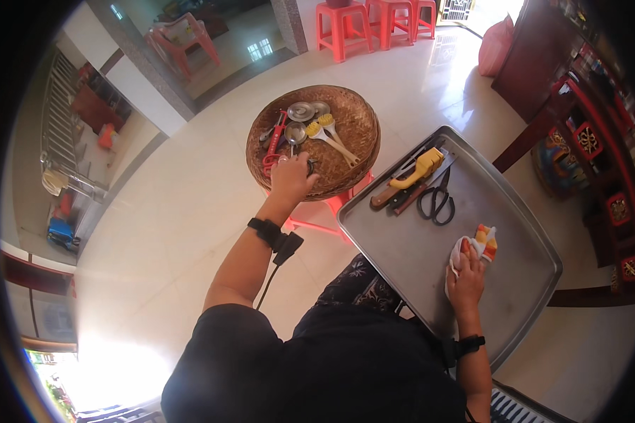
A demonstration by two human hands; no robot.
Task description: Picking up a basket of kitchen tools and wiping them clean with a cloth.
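Observation:
My left hand [292, 181] reaches into a round woven basket [368, 137], over dark handles and beside red-handled scissors [269, 163]; whether it grips anything is hidden. The basket also holds a red peeler-like tool [276, 135], a metal ladle [295, 133], round metal lids [300, 111] and two yellow-bristled brushes [334, 141]. My right hand [466, 280] presses on a white, red and yellow cloth [457, 255] on a metal tray [402, 264]. Farther up the tray lie black-handled scissors [437, 205], several knives [389, 196] and a yellow knife sharpener [419, 169].
A red plastic stool [340, 203] stands under the basket. More red stools [344, 26] are by the far wall, with a pink bag [495, 47] near a dark red cabinet [534, 53]. Carved dark wooden furniture [603, 201] stands to the right.

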